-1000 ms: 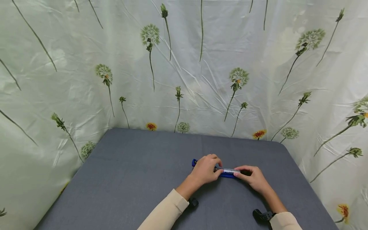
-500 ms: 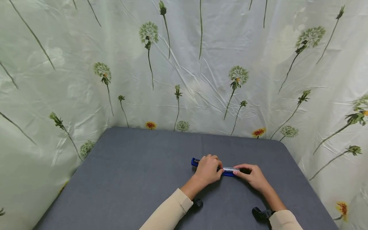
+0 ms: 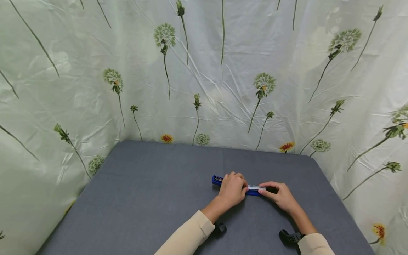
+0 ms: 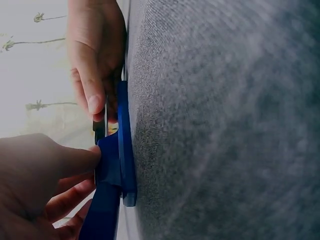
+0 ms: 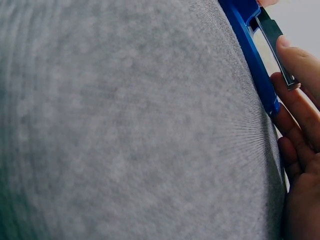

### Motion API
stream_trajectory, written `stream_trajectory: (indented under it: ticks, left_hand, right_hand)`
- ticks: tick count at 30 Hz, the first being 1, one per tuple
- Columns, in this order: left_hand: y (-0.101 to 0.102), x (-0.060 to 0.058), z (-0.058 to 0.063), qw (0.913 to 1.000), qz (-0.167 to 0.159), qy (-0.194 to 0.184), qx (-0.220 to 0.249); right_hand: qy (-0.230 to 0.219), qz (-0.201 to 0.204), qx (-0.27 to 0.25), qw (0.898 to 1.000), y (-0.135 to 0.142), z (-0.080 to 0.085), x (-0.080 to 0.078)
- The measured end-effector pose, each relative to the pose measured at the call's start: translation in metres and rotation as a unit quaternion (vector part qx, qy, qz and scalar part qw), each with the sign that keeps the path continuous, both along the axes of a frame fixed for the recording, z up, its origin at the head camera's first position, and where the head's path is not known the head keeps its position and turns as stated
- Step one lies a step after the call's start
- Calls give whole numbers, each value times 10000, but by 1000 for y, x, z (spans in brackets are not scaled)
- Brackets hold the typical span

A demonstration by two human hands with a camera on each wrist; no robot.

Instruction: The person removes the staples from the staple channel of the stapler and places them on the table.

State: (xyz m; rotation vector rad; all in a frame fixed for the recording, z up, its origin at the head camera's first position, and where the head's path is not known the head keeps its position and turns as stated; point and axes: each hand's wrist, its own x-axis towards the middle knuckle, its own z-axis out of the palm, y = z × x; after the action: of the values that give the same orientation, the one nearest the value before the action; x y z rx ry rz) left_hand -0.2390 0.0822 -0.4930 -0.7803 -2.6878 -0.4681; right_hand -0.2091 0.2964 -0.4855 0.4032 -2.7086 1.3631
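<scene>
A blue stapler [image 3: 253, 193] lies opened out on the grey table, its cover [image 3: 217, 180] folded back to the left. Its pale metal magazine [image 3: 256, 188] shows between the two hands, above the blue base [image 4: 127, 145]. My left hand [image 3: 232, 190] pinches the stapler near its middle with thumb and fingers, hiding that stretch from the head view. At the other end my right hand [image 3: 280, 197] holds the magazine's tip, thumb on one side and fingers on the other. In the right wrist view the magazine [image 5: 272, 42] stands apart from the base [image 5: 252, 57] toward the tip.
The grey cloth-covered table [image 3: 153, 198] spreads around the hands. Behind it hangs a pale curtain [image 3: 223, 88] printed with dandelions. A black strap device [image 3: 290, 237] sits at the right wrist, and another dark one [image 3: 220, 228] is under the left wrist.
My left hand has shifted a little to the right along the stapler, covering more of the magazine, and more of the folded-back cover shows. My right hand stays at the tip.
</scene>
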Motion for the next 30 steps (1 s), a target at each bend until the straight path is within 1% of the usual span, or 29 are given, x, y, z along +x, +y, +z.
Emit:
stream_trajectory:
  ticks: [4,9,12,17,21,25,30]
  left_hand:
    - [0,1,1,9997,40,-186,181]
    - [-1,1,2,9988,45,-313,371]
    - [-1,1,2,9979,97,-350,544]
    - [2,1,2,9962,264,-302,777]
    - [3,-1,2,9961,344,-218,785]
    - [3,-3,1,9971,269,-142,694]
    - [3,-5,3,9997,47,-64,249]
  right_hand:
    - [43,35,16,10000,0,0,0]
    - [59,17,52,10000,1,-2,-1]
    - [33,-59,1,10000,5,-12,-6]
    - [-70,-136,-84,9998,12,-32,-15]
    - [-188,-134,-193,9995,15,-36,-17]
    - [-215,-125,-224,9994,15,-36,-16]
    - [-181,-129,-165,9996,15,-34,-16]
